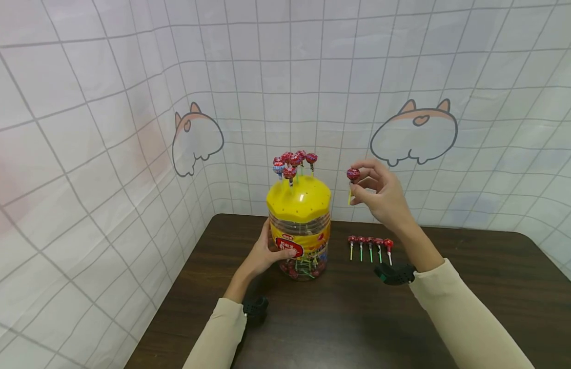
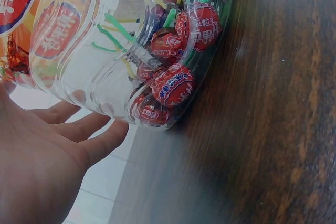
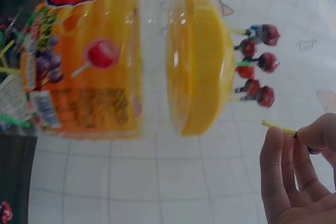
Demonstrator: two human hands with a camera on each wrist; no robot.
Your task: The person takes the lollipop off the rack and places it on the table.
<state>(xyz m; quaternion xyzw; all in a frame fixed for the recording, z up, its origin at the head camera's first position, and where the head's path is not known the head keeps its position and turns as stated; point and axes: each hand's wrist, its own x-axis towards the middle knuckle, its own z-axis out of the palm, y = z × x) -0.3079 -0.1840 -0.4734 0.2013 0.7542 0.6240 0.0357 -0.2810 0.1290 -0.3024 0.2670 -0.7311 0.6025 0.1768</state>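
A clear plastic candy jar [image 1: 308, 237] with a domed yellow lid [image 1: 300, 201] stands upright on the table. My left hand [image 1: 263, 252] holds its left side, thumb across the front label and the other fingers round the back. Several wrapped lollipops [image 1: 296, 160] stick up from holes in the lid. To the right of the lid and above the table, my right hand [image 1: 380, 192] pinches a lollipop [image 1: 353, 175] by its yellow stick, candy end up. In the right wrist view, the stick's free end points toward the lid, apart from it.
On the dark wooden table [image 1: 313, 318], several lollipops [image 1: 370, 241] lie in a row right of the jar, sticks toward me. More lollipops [image 2: 173, 85] fill the jar's bottom. A white grid-patterned curtain [image 1: 248, 92] hangs behind and along the left side.
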